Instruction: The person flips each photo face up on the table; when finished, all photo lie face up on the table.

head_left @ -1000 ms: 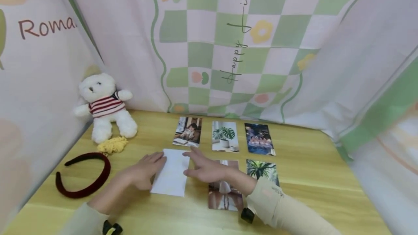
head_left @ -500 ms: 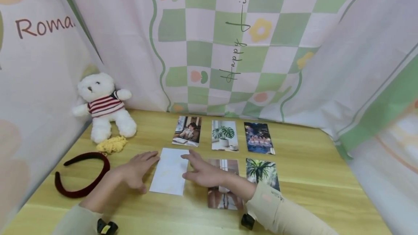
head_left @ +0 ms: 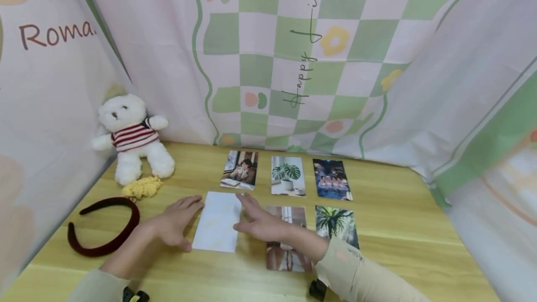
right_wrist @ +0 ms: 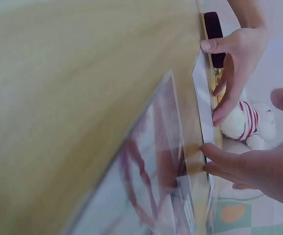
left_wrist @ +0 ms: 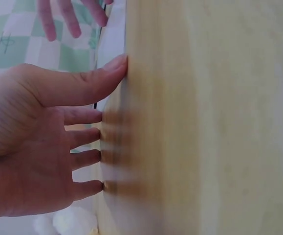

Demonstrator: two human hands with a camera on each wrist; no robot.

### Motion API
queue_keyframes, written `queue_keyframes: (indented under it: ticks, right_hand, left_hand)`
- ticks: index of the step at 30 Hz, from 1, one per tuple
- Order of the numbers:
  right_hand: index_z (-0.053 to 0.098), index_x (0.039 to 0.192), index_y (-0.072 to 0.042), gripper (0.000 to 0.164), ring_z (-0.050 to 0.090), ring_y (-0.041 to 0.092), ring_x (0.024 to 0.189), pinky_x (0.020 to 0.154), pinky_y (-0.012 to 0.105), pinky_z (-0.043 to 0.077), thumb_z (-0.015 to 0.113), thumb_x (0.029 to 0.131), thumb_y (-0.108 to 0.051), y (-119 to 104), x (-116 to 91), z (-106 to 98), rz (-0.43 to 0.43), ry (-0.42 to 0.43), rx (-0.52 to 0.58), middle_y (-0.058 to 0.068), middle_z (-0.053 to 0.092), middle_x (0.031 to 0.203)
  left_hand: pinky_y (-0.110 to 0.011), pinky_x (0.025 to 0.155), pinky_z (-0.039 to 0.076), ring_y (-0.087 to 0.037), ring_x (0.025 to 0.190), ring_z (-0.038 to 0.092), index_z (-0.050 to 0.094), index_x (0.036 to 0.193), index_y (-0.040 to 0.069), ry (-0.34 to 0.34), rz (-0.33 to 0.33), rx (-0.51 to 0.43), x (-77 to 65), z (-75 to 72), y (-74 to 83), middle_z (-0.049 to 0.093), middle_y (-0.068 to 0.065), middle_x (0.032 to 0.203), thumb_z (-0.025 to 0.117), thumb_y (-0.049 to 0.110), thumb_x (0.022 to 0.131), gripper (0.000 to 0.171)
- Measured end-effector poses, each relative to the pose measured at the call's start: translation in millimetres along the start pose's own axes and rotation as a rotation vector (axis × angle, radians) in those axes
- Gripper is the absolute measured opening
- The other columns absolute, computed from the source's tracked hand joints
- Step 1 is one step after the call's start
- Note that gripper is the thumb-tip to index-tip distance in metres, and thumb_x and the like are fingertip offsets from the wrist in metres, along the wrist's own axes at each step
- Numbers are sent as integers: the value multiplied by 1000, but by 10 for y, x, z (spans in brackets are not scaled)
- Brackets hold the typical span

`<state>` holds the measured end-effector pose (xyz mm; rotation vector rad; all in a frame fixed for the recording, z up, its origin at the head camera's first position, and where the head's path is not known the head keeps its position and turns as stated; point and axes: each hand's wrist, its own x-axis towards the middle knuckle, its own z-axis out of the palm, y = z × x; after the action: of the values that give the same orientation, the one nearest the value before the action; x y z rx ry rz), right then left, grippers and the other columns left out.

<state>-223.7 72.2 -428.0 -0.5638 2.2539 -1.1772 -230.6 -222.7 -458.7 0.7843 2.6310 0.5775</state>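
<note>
A white blank-faced card (head_left: 217,227) lies flat on the wooden table between my two hands. My left hand (head_left: 178,223) is spread beside its left edge; in the left wrist view its fingertips touch the tabletop and the thumb (left_wrist: 90,85) is at the card's edge. Along the right edge is my right hand (head_left: 264,223), index fingertip over the top right corner and thumb at the side. Neither hand grips anything. Beneath my right forearm lies a photo card of a brown interior (head_left: 285,257), partly covered. Right of it is a palm plant photo card (head_left: 335,220), partly hidden by the sleeve.
Behind is a row of photo cards: a seated person (head_left: 239,170), a potted monstera (head_left: 288,176) and a dark night scene (head_left: 331,179). At left are a white teddy bear (head_left: 136,140), a yellow crumpled bundle (head_left: 142,187) and a dark red headband (head_left: 105,248). A curtain (head_left: 293,73) borders the table.
My left hand has shifted left, from overlapping the white card's edge to lying beside it. The right hand stays at the other edge; the card has barely moved.
</note>
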Motion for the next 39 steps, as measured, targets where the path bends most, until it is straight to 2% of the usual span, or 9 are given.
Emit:
queue_keyframes:
  ticks: [2,5,7,9,17,22,27,34,39]
  right_hand:
    - [1,169,-17,92,23,41,161,131,63,21,61,100,-31,-15,-7,7,35,17,137,17,-7,176]
    - [-6,168,-17,97,39,43,153,127,59,34,62,98,-22,-32,-8,8,87,39,406,21,-11,175]
    - [-8,168,-17,98,43,45,149,125,56,39,60,98,-17,-41,-12,0,114,51,522,23,-13,174]
    - [-10,168,-17,97,45,47,148,123,55,42,58,98,-13,-36,-13,-6,126,55,589,24,-16,174]
    - [-3,168,-15,97,39,50,150,122,61,41,60,94,-9,-21,-26,7,127,108,646,28,-11,173]
    - [-1,168,-12,97,37,54,149,115,61,49,60,93,-6,-28,-11,16,108,125,726,28,-11,173]
    - [1,167,-10,94,46,55,142,109,56,56,60,94,-5,-22,24,23,91,132,766,27,-8,173]
    - [9,163,5,84,56,45,134,106,48,59,58,94,-2,13,67,69,65,108,753,36,21,166]
    - [28,155,8,67,66,29,114,102,39,60,56,96,-1,43,88,78,41,76,708,34,46,151]
  left_hand:
    - [-79,117,27,-60,150,24,33,155,-7,10,-1,18,-18,-15,63,25,-35,165,95,35,69,114]
    - [-79,115,30,-61,148,27,35,153,-8,18,-18,33,-31,-30,142,28,-36,163,96,26,68,110]
    - [-79,116,31,-60,149,27,36,153,-8,20,-36,40,-33,-35,178,28,-35,163,96,25,68,109]
    - [-78,117,30,-59,151,26,37,153,-7,16,-60,33,-37,-42,222,27,-34,165,97,23,68,109]
    - [-78,117,30,-57,152,26,39,152,-4,20,-82,35,-25,-42,272,28,-31,165,98,22,64,109]
    - [-79,116,31,-57,150,28,40,151,-4,27,-78,45,-20,-37,256,30,-32,164,98,22,62,109]
    - [-78,115,33,-57,150,28,39,151,-5,20,-82,56,-33,-59,279,30,-33,162,98,21,63,110]
    - [-79,120,24,-59,151,26,30,158,-2,8,-122,30,-22,-58,347,28,-34,162,97,13,62,118]
    - [-82,120,20,-62,149,26,33,158,6,15,-100,19,-20,-38,366,27,-35,162,95,15,62,115]
